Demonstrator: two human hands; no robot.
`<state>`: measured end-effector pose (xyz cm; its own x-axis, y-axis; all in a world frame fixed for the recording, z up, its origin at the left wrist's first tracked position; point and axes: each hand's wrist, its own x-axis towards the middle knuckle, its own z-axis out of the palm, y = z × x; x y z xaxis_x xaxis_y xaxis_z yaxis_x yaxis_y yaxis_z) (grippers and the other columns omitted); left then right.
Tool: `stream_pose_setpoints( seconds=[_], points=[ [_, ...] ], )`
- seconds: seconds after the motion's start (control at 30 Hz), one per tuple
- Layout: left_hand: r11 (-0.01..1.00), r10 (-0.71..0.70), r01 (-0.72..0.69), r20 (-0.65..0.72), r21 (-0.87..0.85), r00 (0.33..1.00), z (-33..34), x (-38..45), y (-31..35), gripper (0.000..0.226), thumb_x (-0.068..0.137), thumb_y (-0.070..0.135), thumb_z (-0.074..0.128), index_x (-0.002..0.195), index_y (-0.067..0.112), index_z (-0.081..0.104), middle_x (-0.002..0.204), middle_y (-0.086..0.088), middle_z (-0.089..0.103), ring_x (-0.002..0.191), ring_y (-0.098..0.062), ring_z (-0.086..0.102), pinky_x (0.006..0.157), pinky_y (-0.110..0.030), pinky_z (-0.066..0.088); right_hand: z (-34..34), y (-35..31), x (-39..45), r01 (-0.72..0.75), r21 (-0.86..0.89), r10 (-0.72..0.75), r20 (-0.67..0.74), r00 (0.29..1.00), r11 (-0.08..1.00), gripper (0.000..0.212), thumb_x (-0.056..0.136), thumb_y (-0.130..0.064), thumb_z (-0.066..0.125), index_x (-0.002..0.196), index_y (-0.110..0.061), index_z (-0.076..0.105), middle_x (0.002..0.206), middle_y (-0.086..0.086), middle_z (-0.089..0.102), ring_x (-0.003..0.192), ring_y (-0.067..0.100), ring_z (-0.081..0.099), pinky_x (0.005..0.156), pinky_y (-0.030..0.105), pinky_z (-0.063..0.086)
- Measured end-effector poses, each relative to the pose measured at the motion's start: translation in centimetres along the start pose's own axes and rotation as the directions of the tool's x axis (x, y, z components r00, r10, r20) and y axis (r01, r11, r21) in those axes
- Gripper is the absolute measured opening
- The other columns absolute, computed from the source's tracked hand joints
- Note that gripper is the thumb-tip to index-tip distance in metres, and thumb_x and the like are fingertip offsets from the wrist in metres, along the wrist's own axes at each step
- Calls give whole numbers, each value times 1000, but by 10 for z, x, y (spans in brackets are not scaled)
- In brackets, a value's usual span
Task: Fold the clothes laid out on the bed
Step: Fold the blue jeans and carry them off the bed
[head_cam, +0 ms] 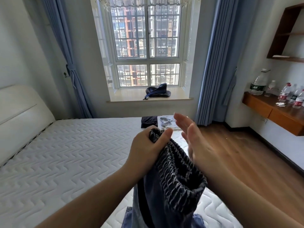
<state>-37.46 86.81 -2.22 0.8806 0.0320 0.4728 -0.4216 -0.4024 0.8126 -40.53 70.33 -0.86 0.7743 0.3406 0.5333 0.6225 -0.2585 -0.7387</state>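
1. Leftmost, the cream padded headboard (pixel 21 111) stands against the wall, and the bare quilted mattress (pixel 65 155) spreads from it across the lower half of the view.
2. Behind it, a tied-back blue curtain (pixel 65 51) hangs at the left of the window (pixel 146 43), and a dark blue bag (pixel 157 91) lies on the sill.
3. Nearer the middle, the left hand (pixel 146 148) is raised above the mattress with its fingers curled round one end of the gathered elastic waistband of the dark denim trousers (pixel 172 186); the thumb (pixel 162 134) lies across the top of the bunched band, pinning it against the curled fingers beneath.
4. From that grip the waistband runs down and toward the viewer, hanging open in a ribbed loop, and the rest of the trousers drops below it to the bottom edge of the view, over the near edge of the mattress.
5. At the far edge of the mattress, past the left hand, a folded dark garment (pixel 148 121) lies just beside a folded pale grey garment (pixel 167 123).
6. Just to the right of the waistband, the right hand (pixel 194 140) is held edge-on with its fingers straight and close together, palm facing the fabric; it grips nothing, and whether the palm touches the band I cannot tell.
7. Further right, wooden floor (pixel 230 153) runs to a second blue curtain (pixel 212 63).
8. Rightmost, a wall-mounted wooden desk (pixel 271 111) carries several plastic water bottles (pixel 258 83), with a wooden shelf (pixel 286 33) fixed above it.
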Motion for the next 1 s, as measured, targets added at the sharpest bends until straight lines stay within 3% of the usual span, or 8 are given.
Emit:
stream_pose_setpoints(
  seconds=[0.1, 0.17, 0.27, 0.33, 0.5, 0.63, 0.83, 1.0],
  points=[
    [997, 2, 4, -79, 71, 997, -10, 3, -7, 60, 73, 76, 50, 69, 17, 58, 67, 3, 63, 62, -7, 58, 59, -13, 42, -20, -5, -9, -31, -75, 32, 16, 999, 997, 14, 93, -42, 56, 95, -35, 68, 117, -19, 64, 115, 5, 59, 93, 15, 43],
    [994, 2, 10, -112, 109, 994, -16, 5, -9, 59, 73, 77, 49, 69, 19, 57, 69, 7, 62, 64, -5, 58, 59, -12, 41, -35, -4, -15, -10, -243, 41, 123, 992, 970, 18, 90, -47, 61, 86, -33, 70, 114, -21, 62, 108, 7, 61, 90, 20, 45],
    [987, 30, -9, -129, 163, 991, -20, 4, -10, 55, 73, 78, 49, 71, 24, 57, 71, 13, 63, 69, -3, 59, 61, -8, 40, -48, -6, -13, -33, -430, 197, 342, 919, 902, 21, 81, -59, 56, 97, -49, 67, 125, -34, 48, 114, -8, 51, 93, 15, 42],
    [980, 50, -22, -137, 197, 989, -20, 2, -10, 53, 73, 78, 50, 72, 25, 56, 73, 15, 62, 70, -2, 59, 62, -8, 40, -53, -10, -7, -1, -503, 262, 447, 855, 864, 22, 85, -52, 63, 107, -54, 61, 125, -36, 46, 112, -12, 49, 93, 13, 40],
    [967, 93, -57, -137, 248, 986, -20, -7, -9, 48, 74, 75, 54, 73, 28, 54, 73, 16, 63, 68, -2, 60, 64, -15, 44, -33, -9, 2, 152, -680, 353, 543, 762, 717, 45, 91, -32, 60, 130, -48, 45, 131, -20, 47, 112, 8, 53, 95, 28, 45],
    [961, 91, -51, -138, 273, 986, -20, -11, -7, 48, 72, 77, 53, 73, 30, 51, 73, 19, 62, 67, -2, 60, 60, -13, 43, -18, 0, 6, 306, -777, 402, 568, 719, 551, 44, 92, -14, 51, 129, -38, 48, 124, -5, 50, 101, 19, 60, 79, 33, 52],
    [954, 110, -74, -108, 289, 988, -22, -15, -13, 50, 72, 81, 49, 74, 31, 46, 76, 18, 59, 69, -3, 58, 59, -20, 41, -10, 10, 13, 261, -669, 386, 655, 650, 696, 36, 93, -15, 54, 122, -35, 58, 118, -6, 55, 98, 15, 58, 85, 32, 52],
    [966, 58, -37, -76, 257, 995, -28, -14, -18, 45, 68, 79, 51, 81, 36, 45, 79, 23, 59, 72, 2, 57, 59, -16, 38, -1, 12, 7, 231, -607, 238, 591, 771, 760, 19, 95, -29, 55, 107, -36, 68, 111, -10, 59, 90, 13, 59, 78, 29, 50]
  ],
)
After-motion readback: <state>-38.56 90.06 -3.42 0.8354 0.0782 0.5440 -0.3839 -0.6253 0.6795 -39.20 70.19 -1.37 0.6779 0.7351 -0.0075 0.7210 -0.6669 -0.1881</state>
